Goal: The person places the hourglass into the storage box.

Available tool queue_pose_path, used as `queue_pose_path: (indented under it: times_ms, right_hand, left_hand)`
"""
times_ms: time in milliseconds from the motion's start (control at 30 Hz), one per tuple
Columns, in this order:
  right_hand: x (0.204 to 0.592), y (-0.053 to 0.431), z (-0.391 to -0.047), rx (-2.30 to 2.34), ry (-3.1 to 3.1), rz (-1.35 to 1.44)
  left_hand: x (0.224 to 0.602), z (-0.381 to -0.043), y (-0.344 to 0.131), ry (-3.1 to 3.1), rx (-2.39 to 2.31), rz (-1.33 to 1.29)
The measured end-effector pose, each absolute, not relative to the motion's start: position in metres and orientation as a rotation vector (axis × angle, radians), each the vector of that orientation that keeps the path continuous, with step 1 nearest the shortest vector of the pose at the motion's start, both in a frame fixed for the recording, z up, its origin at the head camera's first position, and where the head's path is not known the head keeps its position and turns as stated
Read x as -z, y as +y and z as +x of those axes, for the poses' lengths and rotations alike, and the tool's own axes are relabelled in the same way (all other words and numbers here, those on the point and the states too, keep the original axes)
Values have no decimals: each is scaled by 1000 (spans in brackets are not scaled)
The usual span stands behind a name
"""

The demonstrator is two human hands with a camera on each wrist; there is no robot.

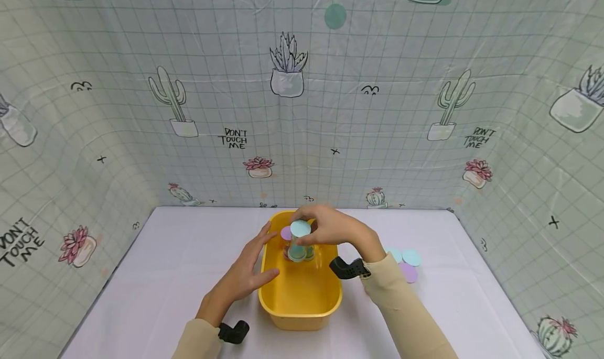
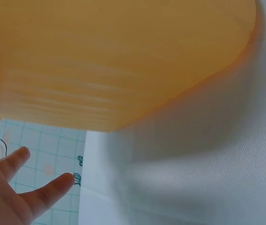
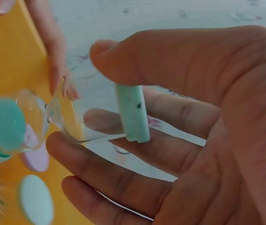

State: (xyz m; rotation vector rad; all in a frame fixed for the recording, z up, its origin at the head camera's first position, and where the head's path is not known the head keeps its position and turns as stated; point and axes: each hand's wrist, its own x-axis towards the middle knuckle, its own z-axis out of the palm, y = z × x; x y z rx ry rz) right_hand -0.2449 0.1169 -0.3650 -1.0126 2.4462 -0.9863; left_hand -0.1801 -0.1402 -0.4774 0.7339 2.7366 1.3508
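My right hand (image 1: pixel 332 227) pinches a sand timer (image 1: pixel 300 228) by its upper end, over the far half of the yellow tub (image 1: pixel 301 315). In the right wrist view, the thumb and fingers stand around the timer's mint cap (image 3: pixel 133 115); green sand (image 3: pixel 7 125) fills the far bulb, and the near bulb is clear. My left hand (image 1: pixel 247 267) is spread at the tub's left rim, holding nothing. The left wrist view shows its fingers (image 2: pixel 48 192) apart beside the tub wall (image 2: pixel 123 61). More timers, one with a purple cap (image 1: pixel 285 233), stand inside the tub.
On the white table (image 1: pixel 165 275), right of the tub, are several timers with mint (image 1: pixel 411 257) and purple (image 1: pixel 408 273) round tops, partly hidden by the right sleeve. A cactus-print cloth (image 1: pixel 302 123) hangs behind and along both sides.
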Motion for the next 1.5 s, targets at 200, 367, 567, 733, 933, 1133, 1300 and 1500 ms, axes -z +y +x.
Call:
queue_pose_path:
  times_ms: [200,367,567,733,933,1133,1300,1500]
  right_hand:
    - [381,103,-247,929,2420,-990]
    - [393,94,-248,876,2442,-976]
    - [403,87,-249,826,2437,-911]
    - [410,84,-252,789,2444,-904]
    - [414,80,-254,714,2466,-895]
    - [419,78,-252,690,2462,-905]
    - [422,78,-250,652,2465,-909]
    - [426,77,-250,665,2458,-956]
  left_hand:
    - [477,-180,-140,2744,-1346,742]
    - [478,-181,-140,2735,-1396,785]
    - [481,-182,-140,2728,-1436,823]
    - [481,-184,-140,2713,-1447,821]
    - [482,-185,-139,2711,-1451,814]
    - [481,-183,-139,2716,-1441,790]
    - [480,-182,-139,2722,-1415,802]
    - [481,-182,-139,2697,-1453,816]
